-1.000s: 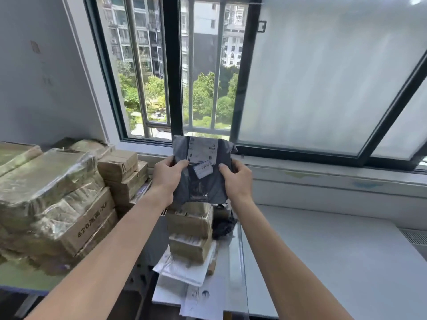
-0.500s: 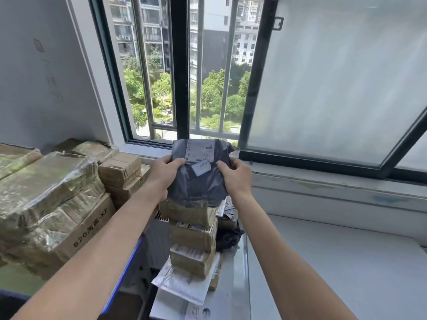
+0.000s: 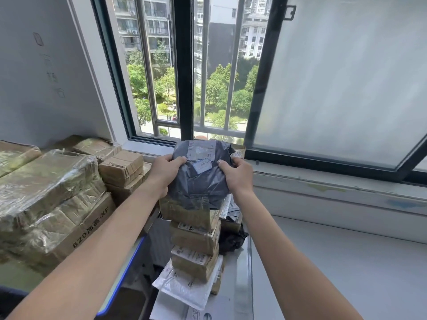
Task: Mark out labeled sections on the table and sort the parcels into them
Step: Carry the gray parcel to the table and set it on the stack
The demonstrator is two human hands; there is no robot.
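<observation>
With our left hand (image 3: pixel 165 173) and right hand (image 3: pixel 239 175) we grip the soft grey plastic mailer bag (image 3: pixel 199 179), fingers curled around its sides, over a stack of taped brown cardboard parcels (image 3: pixel 195 239).

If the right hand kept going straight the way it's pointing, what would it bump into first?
The right hand grips the grey bag. Going straight on, it would probably meet the window sill first, just below the black frame, though depth is hard to judge.
</observation>
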